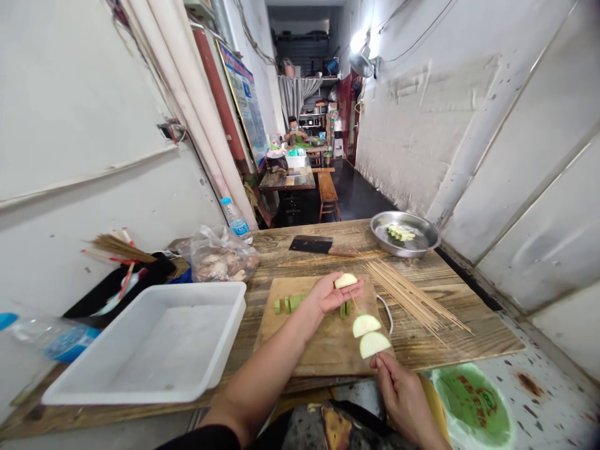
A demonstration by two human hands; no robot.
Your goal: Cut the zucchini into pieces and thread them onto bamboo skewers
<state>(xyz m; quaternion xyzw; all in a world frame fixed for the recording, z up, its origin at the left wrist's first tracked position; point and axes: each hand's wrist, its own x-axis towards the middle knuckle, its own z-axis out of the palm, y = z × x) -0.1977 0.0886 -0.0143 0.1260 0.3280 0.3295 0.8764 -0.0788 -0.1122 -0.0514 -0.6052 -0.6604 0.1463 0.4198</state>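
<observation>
My left hand (332, 292) is above the cutting board (309, 356), palm turned up, with a pale half-moon zucchini slice (345, 280) lying between the thumb and fingers. My right hand (403, 387) pinches the lower end of a thin bamboo skewer (354, 301). Threaded on that skewer are two zucchini slices, an upper one (366, 325) and a lower one (374, 344). The skewer's upper end points toward the left palm. Cut green pieces (294, 302) lie on the board, partly hidden by my left wrist.
Loose bamboo skewers (407, 294) lie right of the board. Behind it rests a cleaver (312, 244); a steel bowl (405, 250) holds some slices. A white tray (140, 394), a bag of mushrooms (225, 259) and bottles stand left. A green-lined bin (473, 406) is below right. Another person (295, 133) sits far back.
</observation>
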